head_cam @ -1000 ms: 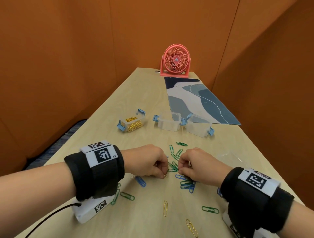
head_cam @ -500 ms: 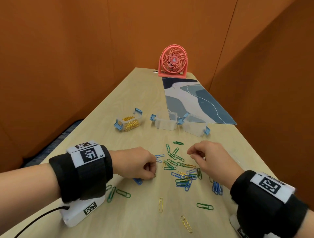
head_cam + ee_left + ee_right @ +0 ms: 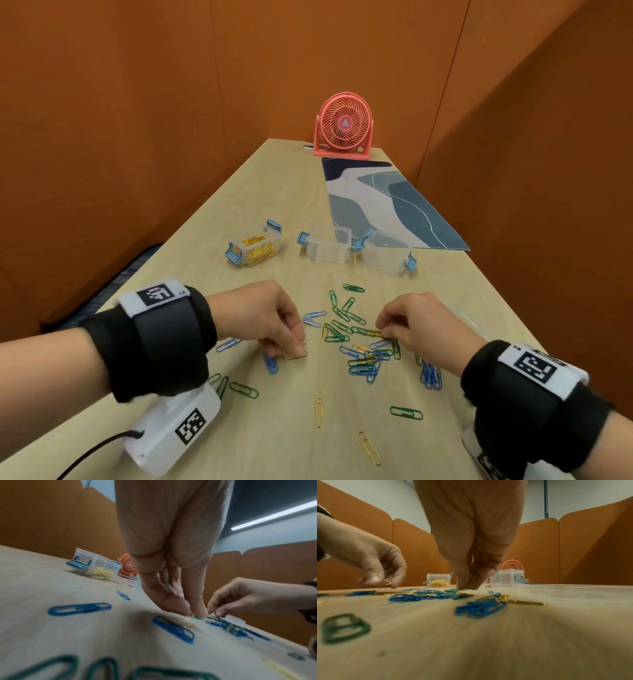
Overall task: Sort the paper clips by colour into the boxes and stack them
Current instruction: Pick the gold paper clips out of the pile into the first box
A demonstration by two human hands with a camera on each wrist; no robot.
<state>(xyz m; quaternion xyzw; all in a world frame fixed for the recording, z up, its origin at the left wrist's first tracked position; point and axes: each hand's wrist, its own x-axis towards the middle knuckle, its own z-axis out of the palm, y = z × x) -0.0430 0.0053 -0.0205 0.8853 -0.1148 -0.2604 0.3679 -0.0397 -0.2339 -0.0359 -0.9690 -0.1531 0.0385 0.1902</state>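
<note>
Pinching gold clip (image 3: 295, 356), left hand (image 3: 263, 317)

Blue, green, gold paper clips (image 3: 359, 346); pink fan (image 3: 344, 126); orange walls (image 3: 137, 102).

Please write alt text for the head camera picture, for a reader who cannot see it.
Two hands work over blue, green and gold paper clips scattered on a wooden table: the left hand pinches gold clips, and the right hand pinches at the mixed pile. Behind stand three clear boxes; the left box holds gold clips. A pink fan stands at the far end.
</note>
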